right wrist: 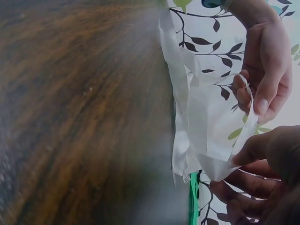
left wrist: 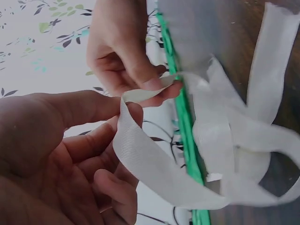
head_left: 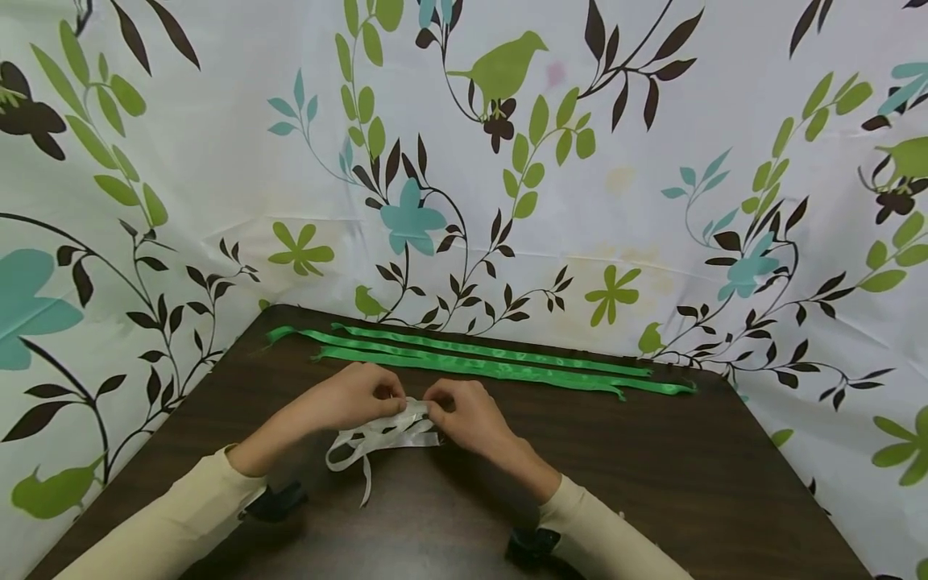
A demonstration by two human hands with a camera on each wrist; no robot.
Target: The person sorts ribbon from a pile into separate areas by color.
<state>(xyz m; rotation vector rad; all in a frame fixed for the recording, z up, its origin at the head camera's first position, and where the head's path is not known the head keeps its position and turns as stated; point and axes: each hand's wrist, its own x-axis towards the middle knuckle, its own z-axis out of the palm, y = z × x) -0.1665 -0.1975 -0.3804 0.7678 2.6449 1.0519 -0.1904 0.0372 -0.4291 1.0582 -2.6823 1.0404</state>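
A tangle of white ribbon lies in loose loops on the dark table, with part of it lifted between both hands. My left hand pinches the ribbon between thumb and forefinger; the left wrist view shows the ribbed white ribbon hanging in a curve from that pinch. A short way along the same strip, my right hand pinches it too, thumb against fingers. In the right wrist view, the white ribbon stretches between the two hands, and the rest sags down to the tabletop.
Several green ribbons lie stretched side by side along the back of the brown table. Behind and beside the table hangs a white cloth printed with leaves, flowers and birds. Dark wrist devices sit under the sleeves.
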